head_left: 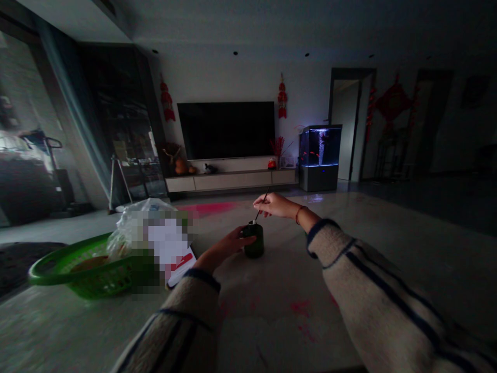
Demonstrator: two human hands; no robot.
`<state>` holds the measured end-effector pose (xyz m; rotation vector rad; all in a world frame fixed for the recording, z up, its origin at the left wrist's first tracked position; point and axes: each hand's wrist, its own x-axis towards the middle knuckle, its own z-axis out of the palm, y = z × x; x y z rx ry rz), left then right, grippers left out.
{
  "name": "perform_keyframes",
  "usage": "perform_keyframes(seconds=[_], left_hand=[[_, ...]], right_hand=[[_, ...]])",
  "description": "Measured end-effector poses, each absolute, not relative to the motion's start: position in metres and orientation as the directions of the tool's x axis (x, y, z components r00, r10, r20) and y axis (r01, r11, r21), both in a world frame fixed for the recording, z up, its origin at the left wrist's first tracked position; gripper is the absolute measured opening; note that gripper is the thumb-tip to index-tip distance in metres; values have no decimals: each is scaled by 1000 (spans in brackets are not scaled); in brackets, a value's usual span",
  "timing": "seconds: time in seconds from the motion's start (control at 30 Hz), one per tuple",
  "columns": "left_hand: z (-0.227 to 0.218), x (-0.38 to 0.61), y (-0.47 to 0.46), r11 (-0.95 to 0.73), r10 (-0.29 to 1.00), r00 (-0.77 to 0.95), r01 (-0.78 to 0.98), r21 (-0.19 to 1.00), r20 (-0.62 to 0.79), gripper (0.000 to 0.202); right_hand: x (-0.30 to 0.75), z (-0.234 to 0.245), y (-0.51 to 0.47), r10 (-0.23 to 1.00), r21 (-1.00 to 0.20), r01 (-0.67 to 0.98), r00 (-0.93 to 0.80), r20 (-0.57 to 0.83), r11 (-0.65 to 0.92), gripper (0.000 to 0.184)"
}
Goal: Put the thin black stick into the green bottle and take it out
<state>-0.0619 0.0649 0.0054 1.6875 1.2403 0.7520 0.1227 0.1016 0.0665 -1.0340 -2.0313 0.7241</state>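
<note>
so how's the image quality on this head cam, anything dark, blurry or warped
In the head view the room is dim and underexposed, with a washed-out patch at far left; wide-angle distortion bows the walls and stretches the sleeves; a pixelated block hides what sits beside the green plastic basket; the dark green jar, the right hand and its thin brush look dim but fairly sharp.
</note>
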Motion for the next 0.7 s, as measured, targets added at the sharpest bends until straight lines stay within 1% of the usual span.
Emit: perform_keyframes(seconds=[0.1,0.2,0.23,0.33,0.4,0.47,0.6,0.7], left_hand=[[5,-62,66,-99,951,306,411,906,-34,60],[-2,-63,73,-104,950,312,380,919,-21,62],[-6,-64,77,-102,950,312,356,929,-15,64],[-16,-68,91,-133,923,382,206,970,45,71],[-21,-73,98,-115,907,420,152,982,42,73],[-22,-77,103,-93,909,416,140,986,26,68],[-18,-85,106,-89,956,289,148,985,43,58],[-17,-85,108,-97,981,184,194,976,61,60]], right_hand=[[125,61,105,851,-780,400,-425,307,481,21],[125,50,107,859,-837,342,-442,257,426,33],[125,44,107,859,-856,314,-450,246,410,37],[122,26,101,836,-900,223,-501,223,374,49],[120,14,95,814,-916,170,-537,222,362,51],[117,2,88,803,-914,134,-537,259,384,52],[108,-20,82,842,-913,117,-446,304,391,68],[102,-34,83,852,-893,140,-393,347,428,71]])
